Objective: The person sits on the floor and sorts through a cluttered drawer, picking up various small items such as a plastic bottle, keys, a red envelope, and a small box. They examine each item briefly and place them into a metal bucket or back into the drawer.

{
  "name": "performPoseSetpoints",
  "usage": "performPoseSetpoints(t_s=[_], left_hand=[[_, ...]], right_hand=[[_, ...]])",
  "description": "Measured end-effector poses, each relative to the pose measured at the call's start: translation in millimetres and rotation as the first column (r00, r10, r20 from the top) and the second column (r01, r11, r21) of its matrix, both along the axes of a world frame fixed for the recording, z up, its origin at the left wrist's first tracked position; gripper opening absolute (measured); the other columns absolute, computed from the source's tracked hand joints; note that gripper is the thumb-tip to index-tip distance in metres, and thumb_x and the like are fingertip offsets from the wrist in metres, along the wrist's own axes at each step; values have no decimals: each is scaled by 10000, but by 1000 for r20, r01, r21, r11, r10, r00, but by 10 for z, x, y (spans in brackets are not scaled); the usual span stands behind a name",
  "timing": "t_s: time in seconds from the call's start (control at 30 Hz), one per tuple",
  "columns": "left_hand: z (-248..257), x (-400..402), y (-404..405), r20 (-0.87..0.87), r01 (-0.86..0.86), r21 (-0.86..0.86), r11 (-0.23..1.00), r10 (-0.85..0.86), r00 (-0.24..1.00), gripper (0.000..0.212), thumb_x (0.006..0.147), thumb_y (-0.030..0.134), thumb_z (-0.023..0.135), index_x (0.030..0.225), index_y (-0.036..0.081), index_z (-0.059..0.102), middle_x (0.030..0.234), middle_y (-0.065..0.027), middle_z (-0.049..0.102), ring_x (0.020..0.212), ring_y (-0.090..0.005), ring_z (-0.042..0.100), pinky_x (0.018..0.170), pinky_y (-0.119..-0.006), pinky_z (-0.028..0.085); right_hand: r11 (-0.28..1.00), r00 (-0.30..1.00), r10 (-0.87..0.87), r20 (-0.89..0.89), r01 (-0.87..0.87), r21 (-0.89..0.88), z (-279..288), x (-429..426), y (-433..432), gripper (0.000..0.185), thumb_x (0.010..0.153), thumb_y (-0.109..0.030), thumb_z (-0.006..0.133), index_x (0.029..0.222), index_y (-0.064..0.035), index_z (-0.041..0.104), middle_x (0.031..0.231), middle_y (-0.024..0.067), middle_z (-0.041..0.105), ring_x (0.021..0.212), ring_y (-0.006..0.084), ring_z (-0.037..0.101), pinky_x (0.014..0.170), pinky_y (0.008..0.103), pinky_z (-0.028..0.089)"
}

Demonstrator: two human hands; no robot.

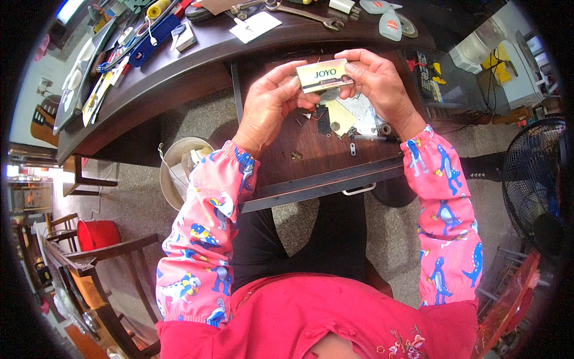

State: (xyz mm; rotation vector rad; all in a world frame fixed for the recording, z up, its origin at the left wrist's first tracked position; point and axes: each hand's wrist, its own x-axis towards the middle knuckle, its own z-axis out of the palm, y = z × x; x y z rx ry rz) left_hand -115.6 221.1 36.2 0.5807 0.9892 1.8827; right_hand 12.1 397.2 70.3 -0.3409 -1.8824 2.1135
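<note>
A small, flat JOYO box (323, 77) is held up over an open desk drawer (287, 175), its printed face towards me. The fingers of my left hand (269, 98) grip its left end, while my right hand (379, 83) pinches the right end between thumb and fingers. Below the box, in the drawer, lie papers (365, 110), a dark flat part with a red wire (322, 119), a round metal disc (335, 126), a small metal plate with holes (353, 149) and a pen (374, 137). Pink patterned sleeves cover both forearms.
On the desk top (206, 58) lie a wrench (309, 15), a white card (255, 27), a white adapter (344, 6), small bottles (390, 26) and cables. A waste bin (168, 179) stands left of the drawer. At the right is a black fan (533, 179); a red bucket (97, 234) stands at the left.
</note>
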Motion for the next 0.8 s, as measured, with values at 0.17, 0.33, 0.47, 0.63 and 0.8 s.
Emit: performPoseSetpoints(t_s=[0.17,0.33,0.47,0.63,0.8], left_hand=[[-4,-3,-3,-39,-4,-15,1000,4,999,348,948,102,501,1268,-34,486,1085,-171,631,835,-226,679,730,-295,555],[-8,16,-10,-108,-32,-20,999,30,994,337,929,74,514,1247,-39,503,1023,-161,649,812,-226,684,721,-291,559],[6,29,-19,-96,-24,-17,1000,22,995,330,910,18,502,1234,-44,510,928,-137,663,788,-213,682,717,-274,559],[30,29,-30,-100,8,-20,1000,-10,995,340,897,0,491,1235,-31,513,919,-133,660,814,-211,678,729,-276,552],[13,73,4,-160,90,60,994,-80,984,451,838,-46,545,1283,-6,483,1049,-133,619,924,-195,649,783,-265,523]], right_hand=[[1000,1000,6,22,-7,7,-8,1,20,277,932,-131,529,1151,39,544,928,99,639,682,136,616,620,252,527],[1000,998,-13,64,13,9,-46,0,39,265,933,-128,523,1133,43,558,919,94,638,675,127,614,594,236,516],[999,994,29,108,-30,9,-124,6,77,251,933,-123,517,1118,38,570,898,81,636,617,115,606,546,217,484],[996,960,91,264,-93,-8,-130,-15,57,259,949,-127,510,1149,32,556,872,72,630,575,104,569,533,222,474],[976,951,191,243,-211,59,-165,-4,40,228,930,-116,525,1107,19,571,797,57,631,583,113,597,522,220,465]])
